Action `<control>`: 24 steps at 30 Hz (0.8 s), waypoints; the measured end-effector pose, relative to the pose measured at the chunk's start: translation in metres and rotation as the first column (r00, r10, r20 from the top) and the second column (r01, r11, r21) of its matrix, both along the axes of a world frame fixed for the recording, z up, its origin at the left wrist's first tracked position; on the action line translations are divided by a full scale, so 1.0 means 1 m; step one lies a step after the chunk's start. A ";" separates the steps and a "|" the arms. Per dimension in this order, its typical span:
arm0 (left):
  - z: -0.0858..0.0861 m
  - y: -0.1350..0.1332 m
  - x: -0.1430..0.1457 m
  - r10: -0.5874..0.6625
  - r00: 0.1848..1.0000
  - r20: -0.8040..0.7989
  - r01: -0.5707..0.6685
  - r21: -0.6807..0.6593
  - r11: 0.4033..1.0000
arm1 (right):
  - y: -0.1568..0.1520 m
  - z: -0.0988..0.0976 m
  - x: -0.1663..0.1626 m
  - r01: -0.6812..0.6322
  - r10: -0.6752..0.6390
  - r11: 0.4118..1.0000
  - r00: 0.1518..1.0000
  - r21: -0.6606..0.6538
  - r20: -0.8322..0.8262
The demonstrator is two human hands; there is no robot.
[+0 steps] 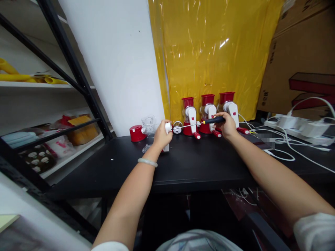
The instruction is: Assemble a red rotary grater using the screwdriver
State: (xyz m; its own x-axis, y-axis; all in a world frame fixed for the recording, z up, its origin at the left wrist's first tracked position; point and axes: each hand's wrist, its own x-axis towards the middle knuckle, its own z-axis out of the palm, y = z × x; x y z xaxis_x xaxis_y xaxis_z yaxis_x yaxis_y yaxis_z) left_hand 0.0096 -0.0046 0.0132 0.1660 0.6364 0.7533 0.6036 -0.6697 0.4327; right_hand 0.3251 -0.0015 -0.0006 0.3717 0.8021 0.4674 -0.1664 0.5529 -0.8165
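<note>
My left hand [161, 135] is closed around a small white plastic part [168, 128], held upright just above the black table [183, 167]. My right hand [227, 125] grips the black handle of a screwdriver [206, 121]. Its thin metal shaft runs left and its tip meets the white part. Behind the hands stand three red-and-white hand-crank devices [208, 113] in a row against a yellow plastic sheet. A red base with a clear plastic piece [141, 130] lies left of my left hand.
A black metal shelf rack [78, 80] with yellow, red and white goods fills the left. White power strips and cables [295, 129] lie on the table at right. Cardboard boxes [300, 59] stand behind them. A white wall panel [117, 62] rises behind the table.
</note>
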 end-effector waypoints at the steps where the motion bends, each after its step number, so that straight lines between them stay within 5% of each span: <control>1: 0.000 0.000 0.000 -0.002 1.000 0.000 0.002 0.000 1.000 | 0.000 0.000 0.000 0.008 -0.008 1.000 1.000 0.003 0.009; 24: 0.001 0.000 -0.001 0.009 1.000 0.020 -0.009 0.008 1.000 | -0.009 0.001 -0.006 0.078 -0.076 0.997 0.991 -0.014 0.112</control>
